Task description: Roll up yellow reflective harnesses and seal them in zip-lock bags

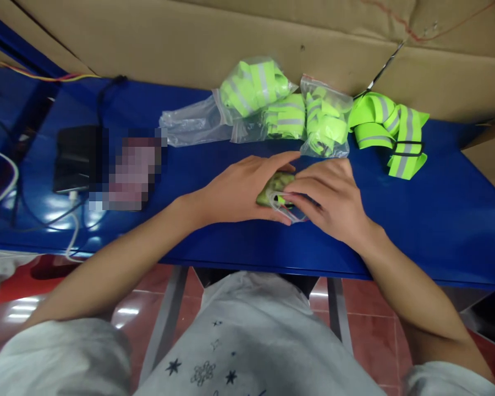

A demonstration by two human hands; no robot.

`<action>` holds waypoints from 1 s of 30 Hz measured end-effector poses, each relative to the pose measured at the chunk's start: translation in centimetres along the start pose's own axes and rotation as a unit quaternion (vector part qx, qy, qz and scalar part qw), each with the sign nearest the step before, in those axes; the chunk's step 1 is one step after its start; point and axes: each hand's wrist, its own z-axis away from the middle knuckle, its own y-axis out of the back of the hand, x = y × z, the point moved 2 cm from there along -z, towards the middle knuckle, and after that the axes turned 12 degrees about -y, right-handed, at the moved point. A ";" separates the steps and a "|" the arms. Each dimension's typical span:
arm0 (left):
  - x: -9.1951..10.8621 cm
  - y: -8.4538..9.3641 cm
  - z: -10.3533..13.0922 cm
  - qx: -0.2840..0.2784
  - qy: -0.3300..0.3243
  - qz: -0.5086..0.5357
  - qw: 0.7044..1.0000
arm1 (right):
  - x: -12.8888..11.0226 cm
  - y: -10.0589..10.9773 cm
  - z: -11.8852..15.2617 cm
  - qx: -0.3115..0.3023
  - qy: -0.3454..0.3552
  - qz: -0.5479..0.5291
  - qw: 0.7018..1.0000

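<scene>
Between my two hands, above the blue tabletop, is a small clear zip bag [274,193] with a yellow-green strap bundled inside. My left hand [247,184] is wrapped round the bag from the left, thumb below and fingers along the far side. With its fingers bent together, my right hand [330,192] pinches the bag's edge on the near right side. The fingers partly hide the bag and what it contains. Beyond my hands lie bagged neon-yellow reflective straps [256,85], and another bagged strap [326,118] stands close by.
A loose neon strap [408,137] with a black buckle lies at the back right. An empty-looking plastic bag part [193,121] stretches left. At left sit a black box [76,159] with a white cable and a blurred-out object [134,173]. Cardboard [190,41] walls the back.
</scene>
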 end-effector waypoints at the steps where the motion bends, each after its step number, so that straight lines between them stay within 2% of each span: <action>1: -0.1 -0.2 0.0 -0.014 0.000 0.009 1.000 | 0.1 -0.1 0.0 -0.001 -0.012 -0.020 1.000; 3: -0.1 -0.4 0.0 -0.033 -0.012 0.016 0.999 | 0.3 -0.1 -0.1 0.013 -0.053 -0.069 0.996; 6: 0.3 -0.4 0.1 -0.030 -0.022 0.004 0.999 | 0.4 0.1 -0.1 0.037 -0.088 -0.142 0.985; 9: 1.3 0.5 0.1 0.015 -0.010 0.029 0.999 | 0.0 0.8 -0.1 0.046 -0.095 -0.200 0.974; 11: 1.9 1.3 0.0 0.065 -0.001 0.137 0.988 | -0.3 1.2 -0.1 0.019 -0.105 -0.251 0.962; 12: 2.1 1.6 0.0 0.094 0.004 0.212 0.973 | -0.4 1.5 -0.1 0.000 -0.115 -0.278 0.954; 14: 2.2 2.0 0.1 0.145 0.034 0.370 0.917 | -0.5 1.7 -0.1 -0.021 -0.146 -0.314 0.938; 16: 1.9 1.6 0.4 0.168 0.089 0.488 0.852 | -0.6 1.7 -0.1 -0.021 -0.191 -0.328 0.925; 18: 1.6 0.7 0.7 0.168 0.138 0.556 0.802 | -0.7 1.3 -0.2 -0.023 -0.244 -0.349 0.904; 21: 1.0 -0.5 1.0 0.195 0.195 0.577 0.769 | -0.3 0.3 -0.3 -0.051 -0.322 -0.419 0.847; 24: 0.4 -1.2 1.1 0.236 0.248 0.577 0.741 | 0.7 -0.5 -0.4 -0.082 -0.399 -0.485 0.773; 26: 0.2 -1.5 1.2 0.243 0.271 0.595 0.717 | 1.6 -0.7 -0.4 -0.099 -0.433 -0.498 0.745; 28: 0.0 -1.7 1.4 0.247 0.292 0.616 0.689 | 2.2 -0.8 -0.4 -0.100 -0.440 -0.482 0.751; 30: 0.1 -1.8 1.6 0.257 0.304 0.630 0.667 | 2.6 -0.8 -0.3 -0.085 -0.429 -0.457 0.775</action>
